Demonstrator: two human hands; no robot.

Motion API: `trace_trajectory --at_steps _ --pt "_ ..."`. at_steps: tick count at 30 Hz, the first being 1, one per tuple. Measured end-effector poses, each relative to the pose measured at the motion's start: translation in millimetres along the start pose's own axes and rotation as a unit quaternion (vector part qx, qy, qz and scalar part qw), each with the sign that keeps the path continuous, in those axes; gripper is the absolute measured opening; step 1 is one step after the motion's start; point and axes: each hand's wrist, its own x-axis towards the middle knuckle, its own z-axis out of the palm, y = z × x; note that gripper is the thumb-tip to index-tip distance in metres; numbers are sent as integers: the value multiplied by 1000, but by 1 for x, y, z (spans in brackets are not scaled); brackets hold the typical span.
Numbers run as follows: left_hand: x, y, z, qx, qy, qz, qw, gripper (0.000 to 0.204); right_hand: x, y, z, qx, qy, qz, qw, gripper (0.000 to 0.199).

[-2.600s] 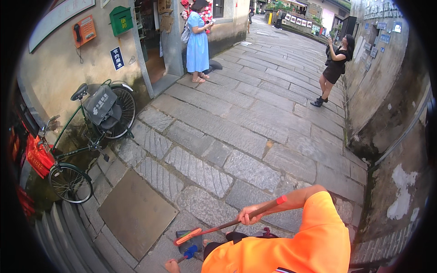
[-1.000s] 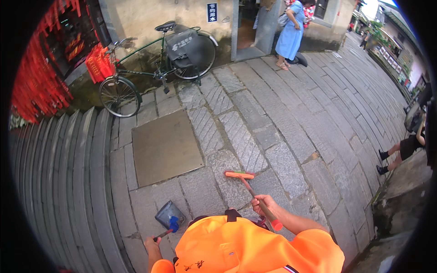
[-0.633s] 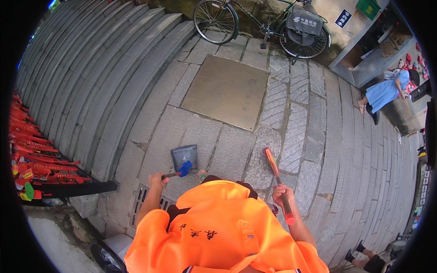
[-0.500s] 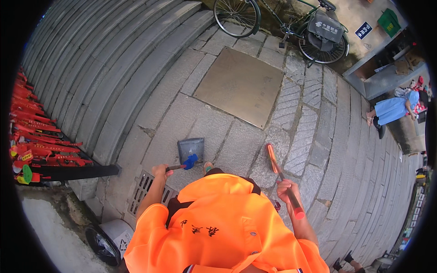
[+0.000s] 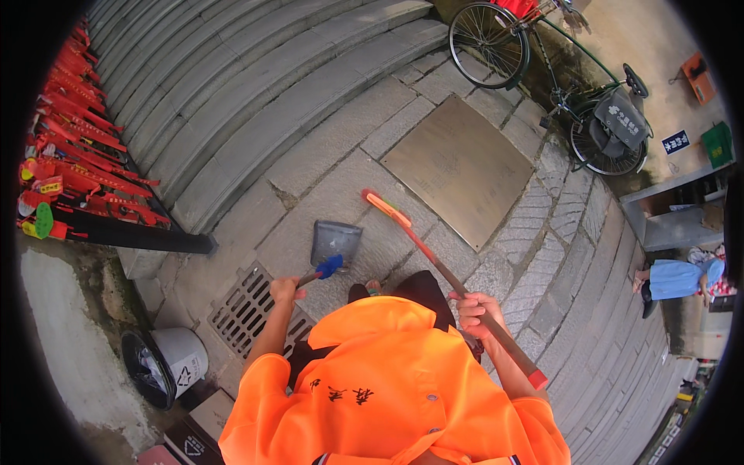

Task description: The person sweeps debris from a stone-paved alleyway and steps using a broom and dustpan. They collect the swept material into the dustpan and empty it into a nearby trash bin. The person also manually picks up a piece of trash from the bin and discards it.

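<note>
In my left hand (image 5: 285, 291), the fingers wrap the handle of a grey dustpan (image 5: 332, 240). A blue wrapping shows where the handle joins the pan, and the pan lies over the stone paving in front of me. My right hand (image 5: 476, 311) grips the brown lower half of a broom (image 5: 431, 254). Its stick slants forward and left to the orange-red head (image 5: 385, 208), which is over the paving to the right of the dustpan. A gap separates the head from the pan. I cannot tell whether the head touches the ground.
Stone steps (image 5: 256, 101) rise at the far left beside a rail with red ribbons (image 5: 85, 170). A metal plate (image 5: 461, 167) is set in the paving, and a drain grate (image 5: 246, 310) near my left arm. A bin (image 5: 174, 360), a bicycle (image 5: 554, 93) and a person in blue (image 5: 676, 279) flank me.
The broom head has swung left and forward, nearer the dustpan, and its stick now slants across. The dustpan has shifted slightly right. My view has turned left, showing more of the bin and bicycle.
</note>
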Motion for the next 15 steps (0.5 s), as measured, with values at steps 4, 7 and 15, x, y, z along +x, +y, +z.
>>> trace_trajectory --at_steps 4,7,15 --pt "-6 15 -3 -3 43 -8 999 14 35 -18 25 -97 20 58 993 31" --pt "-2 34 -1 -19 80 -38 996 14 65 -44 46 -174 47 83 980 29" --pt "47 73 17 -60 181 -54 980 9 141 -149 115 -249 77 159 952 23"
